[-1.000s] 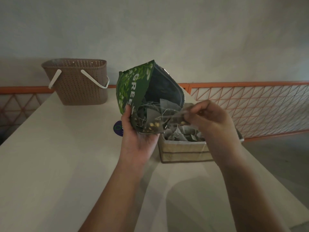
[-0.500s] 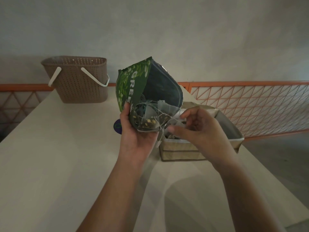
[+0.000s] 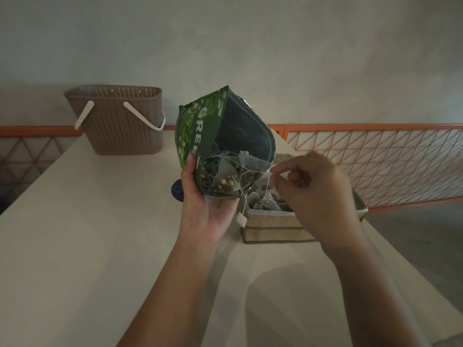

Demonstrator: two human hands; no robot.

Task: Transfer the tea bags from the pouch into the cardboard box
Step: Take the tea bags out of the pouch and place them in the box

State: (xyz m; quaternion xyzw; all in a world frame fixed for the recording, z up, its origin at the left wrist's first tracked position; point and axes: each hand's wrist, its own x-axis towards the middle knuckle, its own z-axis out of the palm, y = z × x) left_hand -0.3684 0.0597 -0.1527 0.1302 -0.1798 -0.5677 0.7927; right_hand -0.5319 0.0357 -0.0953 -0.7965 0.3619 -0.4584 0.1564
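My left hand (image 3: 208, 209) grips the green pouch (image 3: 200, 136), its mouth tipped toward me, tea bags (image 3: 225, 171) spilling at the opening. My right hand (image 3: 318, 191) pinches a tea-bag string (image 3: 268, 182) over the cardboard box (image 3: 270, 227), already holding bags, on the table (image 3: 87, 234).

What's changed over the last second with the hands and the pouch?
The right hand dropped its tea bag into the box and came back to the pouch mouth, now pinching a string. The left hand still holds the pouch tilted.
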